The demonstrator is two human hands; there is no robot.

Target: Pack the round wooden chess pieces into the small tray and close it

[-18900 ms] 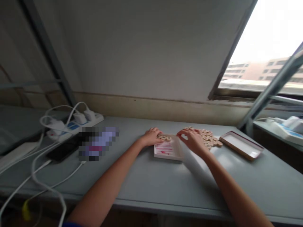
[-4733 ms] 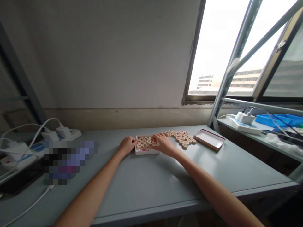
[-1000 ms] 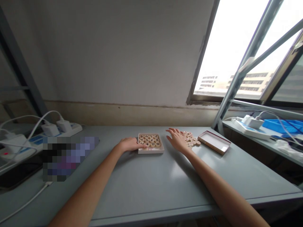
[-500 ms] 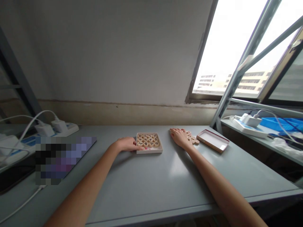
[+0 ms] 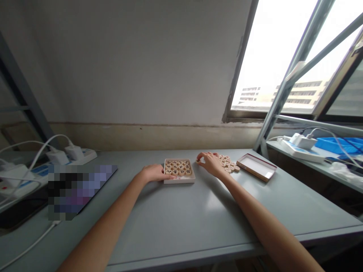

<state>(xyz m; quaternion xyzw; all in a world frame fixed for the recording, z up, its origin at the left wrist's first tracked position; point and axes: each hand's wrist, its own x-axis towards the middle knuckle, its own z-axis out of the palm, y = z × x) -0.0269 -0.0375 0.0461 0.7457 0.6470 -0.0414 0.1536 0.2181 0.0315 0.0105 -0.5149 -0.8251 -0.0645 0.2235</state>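
Observation:
A shallow white box point(image 5: 185, 181) stands on the grey table with rows of round wooden Chinese chess pieces point(image 5: 175, 166) inside, dark characters facing up. My left hand point(image 5: 154, 172) grips the box at its left front corner, thumb over the rim. To the right of the box, my right hand point(image 5: 210, 162) pinches a single Chinese chess piece point(image 5: 197, 161) between thumb and fingers, low over the table. Behind and beside that hand lies a loose cluster of more pieces point(image 5: 229, 165), partly hidden by it. The box lid point(image 5: 256, 167) rests inside-up at the right.
On the left lie a flat dark-purple object point(image 5: 85, 189), partly pixelated, and a power strip point(image 5: 87, 155) with white plugs and cables. Another power strip point(image 5: 300, 149) and a blue tray point(image 5: 340, 145) sit on the right-hand shelf. A metal post point(image 5: 268, 128) rises at the table's back right.
My right hand has moved left from the loose pieces toward the box, with one chess piece now in its fingers. My left hand stays on the box.

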